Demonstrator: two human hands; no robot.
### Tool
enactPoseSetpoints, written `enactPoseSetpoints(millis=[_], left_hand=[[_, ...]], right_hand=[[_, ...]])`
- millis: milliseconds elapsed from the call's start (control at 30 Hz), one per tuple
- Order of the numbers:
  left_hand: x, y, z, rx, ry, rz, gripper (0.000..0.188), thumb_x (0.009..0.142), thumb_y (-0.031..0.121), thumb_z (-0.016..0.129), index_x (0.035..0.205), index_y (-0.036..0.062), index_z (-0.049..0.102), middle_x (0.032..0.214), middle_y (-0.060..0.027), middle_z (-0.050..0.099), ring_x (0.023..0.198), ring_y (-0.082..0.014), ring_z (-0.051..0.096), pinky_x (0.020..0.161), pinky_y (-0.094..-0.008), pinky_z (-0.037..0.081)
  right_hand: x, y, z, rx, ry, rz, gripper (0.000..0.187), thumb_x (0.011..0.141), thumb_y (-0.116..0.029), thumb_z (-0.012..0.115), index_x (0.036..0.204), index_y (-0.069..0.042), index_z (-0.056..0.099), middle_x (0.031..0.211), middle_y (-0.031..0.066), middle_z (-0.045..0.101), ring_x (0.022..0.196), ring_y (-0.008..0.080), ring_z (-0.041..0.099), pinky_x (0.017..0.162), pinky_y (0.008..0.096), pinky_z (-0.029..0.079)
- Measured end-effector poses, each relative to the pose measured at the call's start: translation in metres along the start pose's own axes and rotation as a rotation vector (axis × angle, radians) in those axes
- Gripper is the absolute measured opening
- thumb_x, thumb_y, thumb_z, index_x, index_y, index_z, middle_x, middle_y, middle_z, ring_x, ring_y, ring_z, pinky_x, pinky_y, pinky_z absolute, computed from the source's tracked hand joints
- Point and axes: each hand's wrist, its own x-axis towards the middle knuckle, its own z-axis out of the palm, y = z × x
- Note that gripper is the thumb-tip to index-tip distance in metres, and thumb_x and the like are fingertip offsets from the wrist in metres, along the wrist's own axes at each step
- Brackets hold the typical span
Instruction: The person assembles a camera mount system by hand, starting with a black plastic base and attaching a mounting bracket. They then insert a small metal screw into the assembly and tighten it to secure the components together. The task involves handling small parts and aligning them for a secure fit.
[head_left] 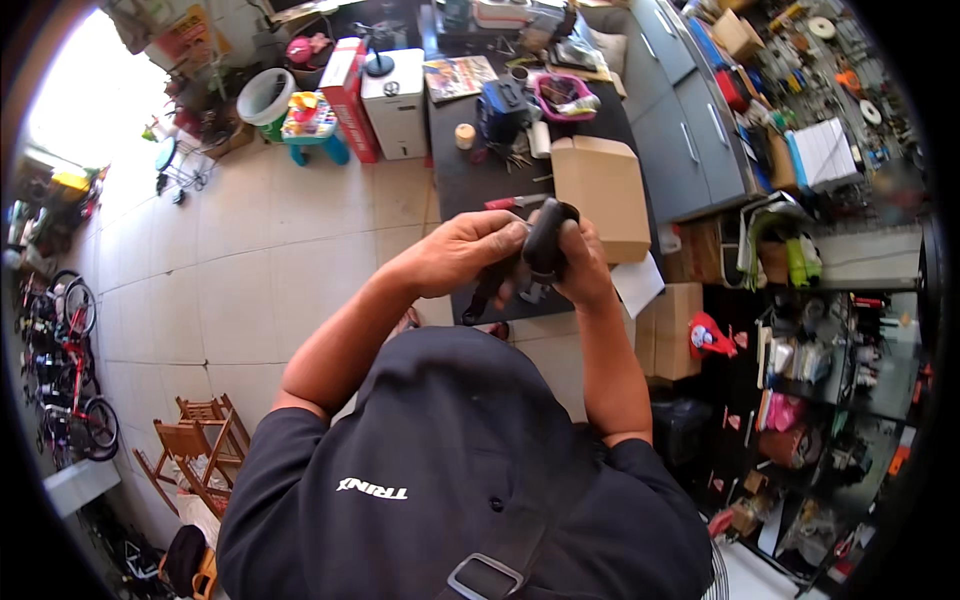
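Between my hands, over the near end of the dark table, is a black rounded object; its exact kind is unclear. My left hand has its thumb and fingers closed at the object's left side. From the other side my right hand grips it, the thumb pressed near its top. A dark strap-like piece hangs below my left hand. Just beyond my hands lies a red-handled tool. A brown cardboard box sits behind my right hand. My fingers partly hide the held object.
Farther along the table are a blue bag, a pink basket and a small jar. Grey cabinets and cluttered shelves line the right. A wooden folding chair and bicycles stand at the left.
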Motion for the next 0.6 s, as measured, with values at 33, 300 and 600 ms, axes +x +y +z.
enactPoseSetpoints(millis=[33,300,600], left_hand=[[0.003,0.005,0.001,0.025,0.013,-0.029,0.04,0.116,0.038,0.051,0.129,0.0016,0.061,0.095,-0.0053,0.071,0.079,-0.0137,0.073,0.07,-0.0304,0.062],[0.009,-0.002,0.017,0.23,0.122,0.166,0.032,0.115,0.026,0.057,0.129,-0.002,0.065,0.09,-0.0055,0.072,0.08,-0.0106,0.071,0.075,-0.0292,0.059],[0.012,0.011,0.041,0.3,0.098,0.177,0.024,0.112,0.014,0.058,0.128,-0.0037,0.064,0.096,-0.0047,0.071,0.081,-0.0104,0.068,0.075,-0.0293,0.056]], right_hand=[[0.002,-0.001,-0.001,0.014,0.006,-0.002,0.068,0.101,-0.057,0.072,0.138,0.0,0.063,0.11,0.0049,0.072,0.097,0.0108,0.069,0.083,0.0264,0.057],[-0.007,0.022,-0.003,0.136,0.016,-0.047,0.064,0.102,-0.061,0.069,0.13,-0.005,0.063,0.088,0.0019,0.07,0.063,0.0056,0.06,0.05,0.0216,0.045],[-0.005,-0.004,-0.008,0.14,-0.11,-0.104,0.067,0.09,-0.071,0.077,0.103,-0.009,0.056,0.096,0.0005,0.052,0.086,0.0098,0.053,0.068,0.0228,0.045]])
